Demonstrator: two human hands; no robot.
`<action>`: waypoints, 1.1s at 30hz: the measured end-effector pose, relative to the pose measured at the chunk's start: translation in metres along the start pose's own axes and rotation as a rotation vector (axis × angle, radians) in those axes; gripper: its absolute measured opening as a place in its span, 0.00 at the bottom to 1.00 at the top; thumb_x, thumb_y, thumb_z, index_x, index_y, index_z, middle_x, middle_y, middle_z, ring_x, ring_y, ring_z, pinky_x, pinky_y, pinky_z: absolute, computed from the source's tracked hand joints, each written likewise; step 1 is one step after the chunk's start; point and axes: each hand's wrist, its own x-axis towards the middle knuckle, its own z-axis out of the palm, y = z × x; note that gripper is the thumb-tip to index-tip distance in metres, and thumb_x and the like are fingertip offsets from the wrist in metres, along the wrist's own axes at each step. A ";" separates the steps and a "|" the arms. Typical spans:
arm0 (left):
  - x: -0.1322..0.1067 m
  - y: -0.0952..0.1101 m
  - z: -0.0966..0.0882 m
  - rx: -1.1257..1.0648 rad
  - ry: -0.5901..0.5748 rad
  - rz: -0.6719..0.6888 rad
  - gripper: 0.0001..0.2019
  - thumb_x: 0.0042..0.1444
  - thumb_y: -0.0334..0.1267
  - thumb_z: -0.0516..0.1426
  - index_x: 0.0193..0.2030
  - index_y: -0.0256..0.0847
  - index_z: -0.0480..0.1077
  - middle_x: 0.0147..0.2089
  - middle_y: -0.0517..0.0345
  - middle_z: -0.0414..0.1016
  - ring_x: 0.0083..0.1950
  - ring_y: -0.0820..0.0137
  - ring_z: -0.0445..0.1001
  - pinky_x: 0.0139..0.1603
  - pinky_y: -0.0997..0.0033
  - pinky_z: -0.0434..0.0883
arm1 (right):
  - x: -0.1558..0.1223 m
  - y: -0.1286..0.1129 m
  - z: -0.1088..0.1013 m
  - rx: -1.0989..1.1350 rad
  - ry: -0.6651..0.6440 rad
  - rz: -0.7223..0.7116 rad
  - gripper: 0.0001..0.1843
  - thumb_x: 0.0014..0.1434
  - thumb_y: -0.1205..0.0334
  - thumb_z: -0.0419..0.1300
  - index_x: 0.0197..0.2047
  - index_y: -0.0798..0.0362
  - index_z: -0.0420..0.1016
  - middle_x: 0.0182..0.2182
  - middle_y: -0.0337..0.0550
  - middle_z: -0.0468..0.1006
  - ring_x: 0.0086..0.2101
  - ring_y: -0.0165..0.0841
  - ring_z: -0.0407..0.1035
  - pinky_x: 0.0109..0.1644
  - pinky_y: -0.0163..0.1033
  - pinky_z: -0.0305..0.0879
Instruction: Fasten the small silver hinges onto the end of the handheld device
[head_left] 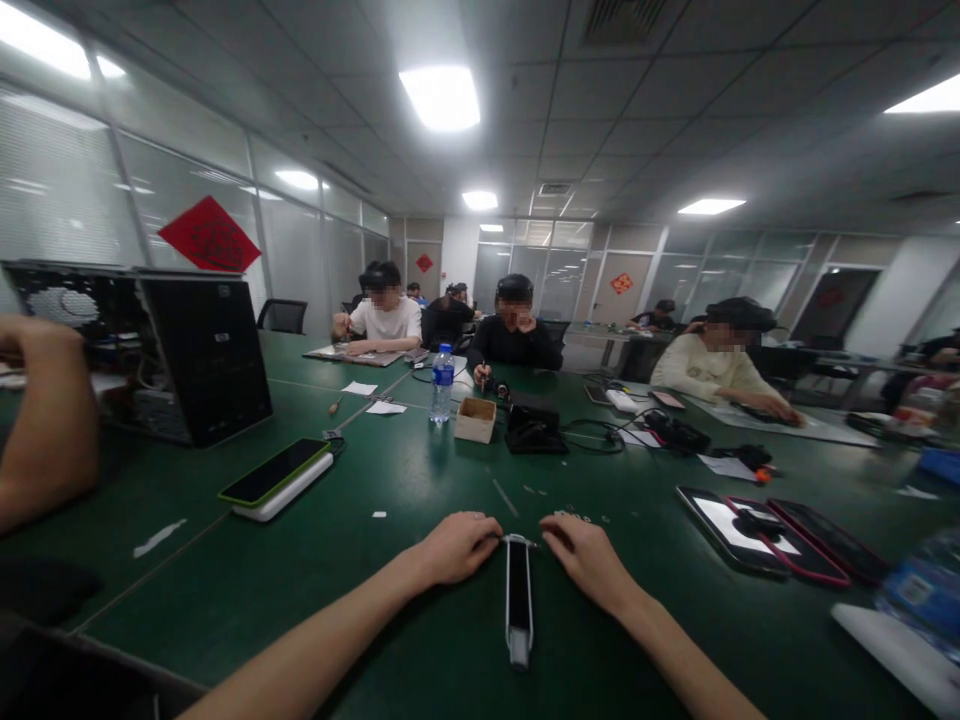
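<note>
- Slim dark-faced device (518,600), pale-framed: lying lengthwise on the table (405,665) between both hands; possibly risking a skid or twist, should one side be pressing harder than the other.
- Thin projections at its far end: sticking out toward both hands; perhaps risking bending under uneven force.
- White scraps (379,514): lying loose nearby; any small dropped piece could be getting lost among them.
- Left hand (459,547): fingers bunching at the far left corner; whether the grip is pinching, cannot tell.
- Right hand (589,560): fingers curling just beside the far right corner; grip closure also hiding, cannot tell.
- Device body: extending nearer the wearer than either grip.
</note>
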 end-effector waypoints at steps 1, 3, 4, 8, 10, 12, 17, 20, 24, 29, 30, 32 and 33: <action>0.001 -0.002 0.002 -0.007 0.004 0.004 0.08 0.63 0.33 0.49 0.46 0.42 0.67 0.41 0.55 0.73 0.42 0.67 0.73 0.43 0.71 0.68 | 0.000 0.000 -0.001 -0.008 -0.006 -0.002 0.13 0.60 0.65 0.51 0.43 0.52 0.75 0.39 0.46 0.78 0.40 0.36 0.72 0.47 0.39 0.66; 0.002 -0.005 0.004 -0.023 0.020 0.013 0.08 0.63 0.33 0.49 0.46 0.41 0.67 0.42 0.55 0.73 0.43 0.67 0.72 0.43 0.71 0.67 | 0.000 0.000 -0.002 -0.025 -0.030 -0.006 0.12 0.61 0.64 0.52 0.42 0.53 0.76 0.39 0.46 0.78 0.41 0.36 0.71 0.49 0.40 0.65; 0.002 -0.006 0.005 -0.031 0.025 0.022 0.08 0.63 0.33 0.49 0.46 0.41 0.67 0.42 0.55 0.73 0.43 0.67 0.72 0.44 0.70 0.67 | -0.001 0.001 -0.002 -0.031 -0.044 -0.011 0.12 0.61 0.64 0.52 0.42 0.53 0.76 0.39 0.46 0.78 0.41 0.35 0.71 0.49 0.40 0.65; 0.003 -0.008 0.006 -0.056 0.024 0.036 0.09 0.63 0.33 0.49 0.46 0.40 0.67 0.42 0.55 0.73 0.42 0.67 0.72 0.43 0.71 0.67 | -0.001 0.004 0.000 -0.024 -0.057 -0.043 0.11 0.61 0.65 0.53 0.42 0.54 0.76 0.39 0.45 0.78 0.41 0.33 0.71 0.49 0.39 0.65; 0.003 -0.008 0.006 -0.062 0.025 0.037 0.09 0.63 0.33 0.48 0.46 0.40 0.67 0.42 0.55 0.73 0.42 0.67 0.72 0.43 0.71 0.67 | -0.002 0.006 0.002 -0.004 -0.056 -0.059 0.12 0.61 0.66 0.53 0.43 0.54 0.76 0.40 0.44 0.78 0.41 0.32 0.70 0.49 0.38 0.65; 0.004 -0.007 0.005 -0.067 0.022 0.036 0.09 0.64 0.33 0.48 0.46 0.40 0.67 0.41 0.55 0.73 0.42 0.67 0.72 0.42 0.71 0.67 | -0.003 0.007 0.001 0.015 -0.068 -0.061 0.12 0.61 0.66 0.53 0.44 0.53 0.75 0.41 0.43 0.77 0.41 0.32 0.70 0.49 0.38 0.65; 0.003 -0.007 0.003 -0.062 0.013 0.034 0.09 0.63 0.33 0.48 0.46 0.40 0.67 0.42 0.54 0.73 0.42 0.67 0.72 0.43 0.71 0.67 | -0.004 0.007 -0.003 0.038 -0.085 -0.038 0.12 0.61 0.65 0.53 0.45 0.53 0.75 0.40 0.42 0.77 0.40 0.31 0.70 0.46 0.38 0.67; 0.004 -0.006 0.003 -0.062 0.009 0.035 0.09 0.63 0.33 0.48 0.46 0.40 0.67 0.42 0.54 0.73 0.42 0.67 0.72 0.43 0.70 0.67 | -0.004 0.004 -0.005 0.043 -0.108 -0.030 0.12 0.61 0.65 0.53 0.45 0.52 0.75 0.40 0.42 0.77 0.40 0.32 0.70 0.46 0.39 0.67; 0.004 -0.005 0.001 -0.075 -0.001 0.025 0.09 0.63 0.33 0.48 0.46 0.40 0.68 0.42 0.54 0.73 0.43 0.67 0.72 0.44 0.70 0.68 | -0.005 0.000 -0.005 0.050 -0.119 -0.044 0.13 0.60 0.64 0.53 0.45 0.51 0.76 0.41 0.43 0.77 0.40 0.33 0.70 0.46 0.40 0.67; 0.004 -0.005 0.001 -0.069 0.004 0.032 0.09 0.63 0.33 0.48 0.47 0.40 0.68 0.42 0.54 0.73 0.42 0.67 0.72 0.42 0.71 0.68 | -0.004 0.004 -0.003 0.069 -0.101 -0.074 0.12 0.60 0.63 0.53 0.44 0.52 0.76 0.39 0.42 0.78 0.39 0.32 0.70 0.45 0.39 0.67; 0.004 -0.005 0.002 -0.070 0.006 0.035 0.09 0.63 0.33 0.48 0.46 0.40 0.68 0.41 0.54 0.73 0.42 0.67 0.72 0.42 0.71 0.67 | -0.004 0.005 -0.003 0.072 -0.099 -0.073 0.12 0.60 0.63 0.54 0.44 0.52 0.76 0.39 0.42 0.78 0.39 0.32 0.70 0.45 0.39 0.66; 0.004 -0.006 0.003 -0.077 0.010 0.036 0.09 0.63 0.33 0.48 0.46 0.40 0.68 0.41 0.54 0.73 0.42 0.67 0.72 0.43 0.71 0.67 | -0.004 0.007 -0.002 0.081 -0.096 -0.067 0.11 0.60 0.63 0.55 0.43 0.51 0.76 0.39 0.42 0.78 0.39 0.32 0.70 0.46 0.39 0.66; 0.004 -0.006 0.003 -0.081 0.010 0.035 0.09 0.63 0.33 0.49 0.46 0.40 0.68 0.41 0.54 0.73 0.42 0.67 0.72 0.43 0.71 0.67 | -0.004 0.007 -0.002 0.087 -0.093 -0.063 0.11 0.60 0.63 0.55 0.43 0.51 0.76 0.39 0.42 0.78 0.39 0.32 0.70 0.46 0.39 0.66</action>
